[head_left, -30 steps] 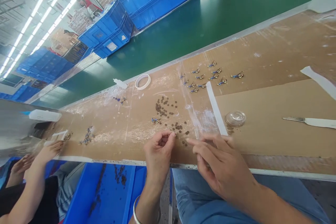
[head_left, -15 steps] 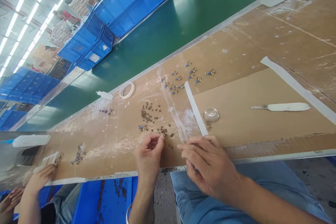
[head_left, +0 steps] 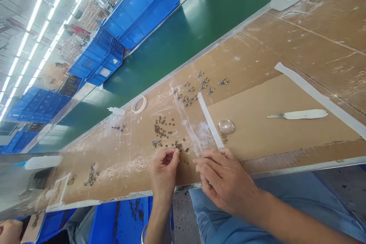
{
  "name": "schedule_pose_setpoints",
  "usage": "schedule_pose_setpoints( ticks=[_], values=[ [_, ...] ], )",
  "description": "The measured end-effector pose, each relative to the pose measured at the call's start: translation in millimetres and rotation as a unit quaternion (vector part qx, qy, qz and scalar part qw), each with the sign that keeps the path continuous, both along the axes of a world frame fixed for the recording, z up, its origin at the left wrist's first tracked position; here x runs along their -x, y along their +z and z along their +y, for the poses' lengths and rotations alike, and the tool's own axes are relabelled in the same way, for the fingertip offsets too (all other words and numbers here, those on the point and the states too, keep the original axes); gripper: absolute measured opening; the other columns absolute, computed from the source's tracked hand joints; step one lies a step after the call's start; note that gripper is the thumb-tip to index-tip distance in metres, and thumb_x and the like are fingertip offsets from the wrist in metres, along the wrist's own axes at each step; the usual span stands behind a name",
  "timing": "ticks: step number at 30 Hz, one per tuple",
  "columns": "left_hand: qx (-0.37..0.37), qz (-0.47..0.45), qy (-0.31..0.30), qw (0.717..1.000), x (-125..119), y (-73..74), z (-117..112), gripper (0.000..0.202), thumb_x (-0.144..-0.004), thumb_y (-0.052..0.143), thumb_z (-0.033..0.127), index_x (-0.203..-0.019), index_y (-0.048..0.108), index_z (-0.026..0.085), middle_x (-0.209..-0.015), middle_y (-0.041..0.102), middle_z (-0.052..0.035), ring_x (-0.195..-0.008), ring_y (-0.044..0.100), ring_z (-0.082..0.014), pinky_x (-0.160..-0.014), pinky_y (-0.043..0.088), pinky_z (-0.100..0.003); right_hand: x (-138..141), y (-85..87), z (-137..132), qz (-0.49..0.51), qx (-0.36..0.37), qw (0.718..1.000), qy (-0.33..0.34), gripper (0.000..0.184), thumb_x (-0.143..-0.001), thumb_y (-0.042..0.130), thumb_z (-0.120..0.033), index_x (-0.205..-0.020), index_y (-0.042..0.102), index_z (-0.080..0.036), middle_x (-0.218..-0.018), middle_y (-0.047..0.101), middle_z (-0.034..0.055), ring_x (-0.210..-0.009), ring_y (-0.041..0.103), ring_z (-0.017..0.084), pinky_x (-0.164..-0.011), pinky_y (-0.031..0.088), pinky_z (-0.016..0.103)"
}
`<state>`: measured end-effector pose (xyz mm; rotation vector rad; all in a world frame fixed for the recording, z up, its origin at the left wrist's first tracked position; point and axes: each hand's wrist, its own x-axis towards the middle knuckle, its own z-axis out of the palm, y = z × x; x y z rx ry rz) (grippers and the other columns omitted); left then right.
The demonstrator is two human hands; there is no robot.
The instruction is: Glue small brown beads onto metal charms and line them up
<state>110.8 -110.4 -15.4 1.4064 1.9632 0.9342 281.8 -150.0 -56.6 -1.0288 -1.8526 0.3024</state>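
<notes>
My left hand [head_left: 165,169] is closed in a pinch at the near edge of a loose group of small brown discs [head_left: 178,145]. Whatever is between its thumb and forefinger is too small to make out. To its right, my right hand [head_left: 221,177] hovers near the table's front edge, thumb and fingers pressed together; their contents are hidden. Just beyond the left hand lie a few small blue-and-gold figures [head_left: 156,143] and a larger spread of brown discs [head_left: 160,127]. Several similar figures [head_left: 191,89] lie farther back.
A clear round dish [head_left: 227,126] and a white-handled knife [head_left: 305,114] lie on the cardboard at right. A tape roll [head_left: 139,105] and small bottle [head_left: 117,111] sit near the green conveyor [head_left: 160,51]. Blue crates [head_left: 143,11] stand beyond. At lower left is a co-worker's hand [head_left: 10,230].
The view has tilted and shifted slightly. My hands keep nearly the same poses. The co-worker's hand at the left has drawn back from the small parts on the table.
</notes>
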Motion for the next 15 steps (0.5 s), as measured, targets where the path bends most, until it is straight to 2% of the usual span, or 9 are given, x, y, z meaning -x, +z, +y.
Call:
schedule_pose_setpoints(
  ticks=[9, 15],
  values=[
    [0.006, 0.092, -0.037, 0.995, -2.4, 8.9, 3.6, 0.018, -0.07, 0.073, 0.038, -0.065, 0.073, 0.021, -0.059, 0.069, -0.0004, -0.054, 0.062, -0.0152, -0.056, 0.049, -0.025, 0.1, 0.1, 1.2, 0.014, 0.006, 1.0, 0.005, 0.011, -0.088, 0.051, -0.009, -0.094, 0.058, -0.014, -0.087, 0.066, 0.0055, -0.096, 0.057, 0.022, -0.083, 0.036, 0.038],
    [0.005, 0.094, -0.044, 0.995, -3.3, 10.6, 4.9, 0.02, -0.068, 0.073, 0.041, -0.065, 0.073, 0.021, -0.061, 0.071, -0.0015, -0.055, 0.063, -0.0162, -0.056, 0.05, -0.025, 0.0, 0.6, 1.6, 0.017, 0.013, 1.0, 0.008, 0.011, -0.087, 0.052, -0.009, -0.096, 0.058, -0.014, -0.09, 0.067, 0.0047, -0.094, 0.055, 0.022, -0.081, 0.035, 0.038]
  ],
)
